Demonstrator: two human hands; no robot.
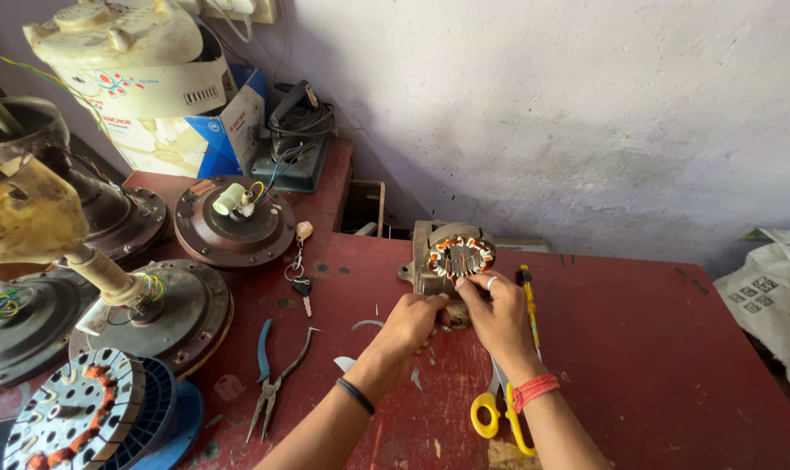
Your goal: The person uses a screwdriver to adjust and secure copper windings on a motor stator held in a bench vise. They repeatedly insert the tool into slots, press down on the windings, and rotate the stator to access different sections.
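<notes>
Both forearms reaching in, left hand and right hand gripping motor stator just beyond fingertips, red table

- A small repair workshop for fans and motors.
- Opened ceiling-fan motors and a wound stator crowd the red workbench left of the hands.
- Pliers lie nearby.

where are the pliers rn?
In the head view, the blue-handled pliers lie on the red table, left of the left hand, below the keys and beside the brown fan motor housing.
</notes>
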